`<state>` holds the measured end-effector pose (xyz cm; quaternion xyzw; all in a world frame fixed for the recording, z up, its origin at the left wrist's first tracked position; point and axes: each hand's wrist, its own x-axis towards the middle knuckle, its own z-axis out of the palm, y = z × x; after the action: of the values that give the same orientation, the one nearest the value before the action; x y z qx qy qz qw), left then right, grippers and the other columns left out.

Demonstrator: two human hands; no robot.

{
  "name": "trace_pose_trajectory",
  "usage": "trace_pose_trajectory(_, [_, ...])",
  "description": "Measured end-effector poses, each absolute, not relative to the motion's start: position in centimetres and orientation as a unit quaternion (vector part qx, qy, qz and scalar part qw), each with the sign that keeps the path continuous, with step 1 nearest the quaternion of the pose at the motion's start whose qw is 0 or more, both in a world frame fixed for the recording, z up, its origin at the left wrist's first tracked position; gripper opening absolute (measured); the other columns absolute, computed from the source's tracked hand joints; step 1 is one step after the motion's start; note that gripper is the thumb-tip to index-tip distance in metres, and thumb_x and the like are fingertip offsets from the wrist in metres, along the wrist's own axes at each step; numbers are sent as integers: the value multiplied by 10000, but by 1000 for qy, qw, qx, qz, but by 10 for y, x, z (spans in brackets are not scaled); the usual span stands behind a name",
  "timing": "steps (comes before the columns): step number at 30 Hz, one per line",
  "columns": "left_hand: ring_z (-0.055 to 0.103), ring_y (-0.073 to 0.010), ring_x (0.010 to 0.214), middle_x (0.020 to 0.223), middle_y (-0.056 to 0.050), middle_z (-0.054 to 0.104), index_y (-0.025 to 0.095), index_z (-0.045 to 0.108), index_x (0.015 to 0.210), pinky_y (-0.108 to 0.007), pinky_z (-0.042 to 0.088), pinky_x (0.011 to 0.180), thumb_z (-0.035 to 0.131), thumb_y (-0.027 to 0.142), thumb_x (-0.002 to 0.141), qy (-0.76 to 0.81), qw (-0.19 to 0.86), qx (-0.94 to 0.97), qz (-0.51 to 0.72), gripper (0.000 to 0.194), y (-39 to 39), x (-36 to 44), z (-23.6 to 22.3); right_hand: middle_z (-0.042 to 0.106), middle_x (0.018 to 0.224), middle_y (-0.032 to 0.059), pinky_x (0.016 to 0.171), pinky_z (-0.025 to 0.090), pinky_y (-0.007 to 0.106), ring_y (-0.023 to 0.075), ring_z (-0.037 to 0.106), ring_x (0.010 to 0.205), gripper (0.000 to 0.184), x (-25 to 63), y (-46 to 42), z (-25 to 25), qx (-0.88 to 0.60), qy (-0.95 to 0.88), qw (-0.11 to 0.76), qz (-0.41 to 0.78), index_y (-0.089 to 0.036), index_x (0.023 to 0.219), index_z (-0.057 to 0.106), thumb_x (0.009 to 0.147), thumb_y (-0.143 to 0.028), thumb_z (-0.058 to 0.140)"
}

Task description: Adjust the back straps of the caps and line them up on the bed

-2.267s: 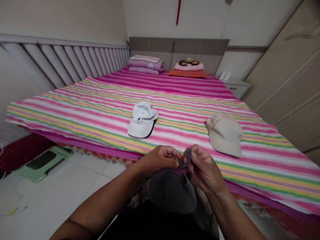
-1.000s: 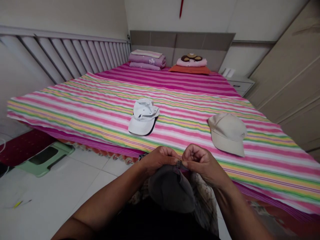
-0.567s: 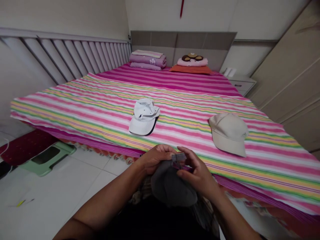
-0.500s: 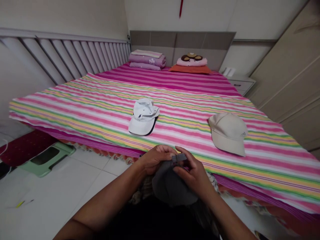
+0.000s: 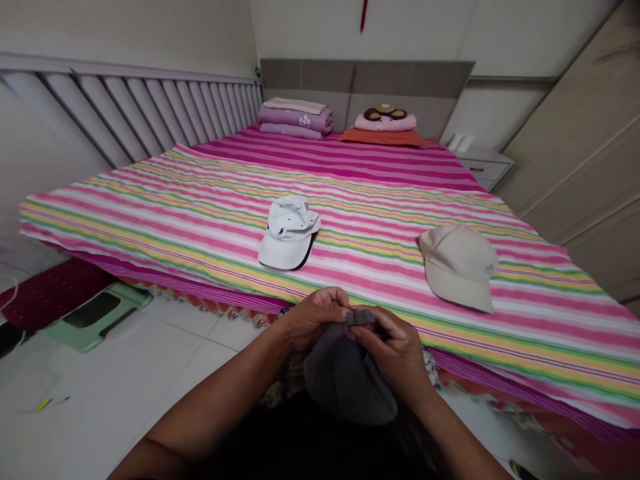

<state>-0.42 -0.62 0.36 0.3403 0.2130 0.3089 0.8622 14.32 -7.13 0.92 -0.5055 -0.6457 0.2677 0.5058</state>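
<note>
A dark grey cap (image 5: 345,383) hangs between my hands at the near edge of the bed, its back strap (image 5: 360,317) uppermost. My left hand (image 5: 320,317) is closed, thumb and fingers pinching the strap's left end. On the other side my right hand (image 5: 393,340) grips the strap and the cap's edge between thumb and fingers. Beyond them on the striped sheet lies a white cap (image 5: 289,233) with a dark-edged brim and a small dark logo. Farther right rests a beige cap (image 5: 460,267), brim toward me.
The bed's striped sheet (image 5: 350,200) spreads in front of me. Folded purple bedding (image 5: 295,121) and a pink-and-orange pile (image 5: 385,127) sit by the headboard (image 5: 325,80). A green stool (image 5: 100,317) stands on the tiled floor at left, and a nightstand (image 5: 483,167) stands back right.
My right hand's fingers have closed in around the strap, where they were more spread before. The grey cap's body has swung slightly, and the other caps lie as they were.
</note>
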Motion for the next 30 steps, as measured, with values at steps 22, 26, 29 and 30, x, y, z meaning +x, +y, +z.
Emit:
trace_pose_trajectory(22, [497,-90,660,764,-14,549,124,543,708,-216,349,613,685,258,651,206,808,479,273,203,-2,-15,4,544,593,-36,510,407,227,111,509,526,144,142,-74,4,-512,-590,520,345,-210,871,596,742,-271,612])
trace_pose_trajectory(26, [512,-110,724,831,-36,567,123,521,695,-220,349,643,676,256,658,191,811,492,253,208,3,-21,7,550,552,-41,486,411,221,107,521,488,156,142,-75,7,-502,-554,538,389,-190,881,581,749,-272,589])
trace_pose_trajectory(29, [522,-124,747,836,-49,584,125,508,686,-231,353,670,682,251,646,200,812,487,254,219,7,-26,12,556,563,-38,478,417,219,103,520,478,168,142,-75,9,-500,-555,536,394,-184,889,591,743,-267,582])
trace_pose_trajectory(30, [526,-130,757,840,-54,591,126,505,680,-236,355,680,683,248,642,205,811,486,254,219,8,-27,13,556,566,-38,476,419,217,102,519,477,169,141,-75,10,-498,-558,535,393,-183,891,593,743,-265,580])
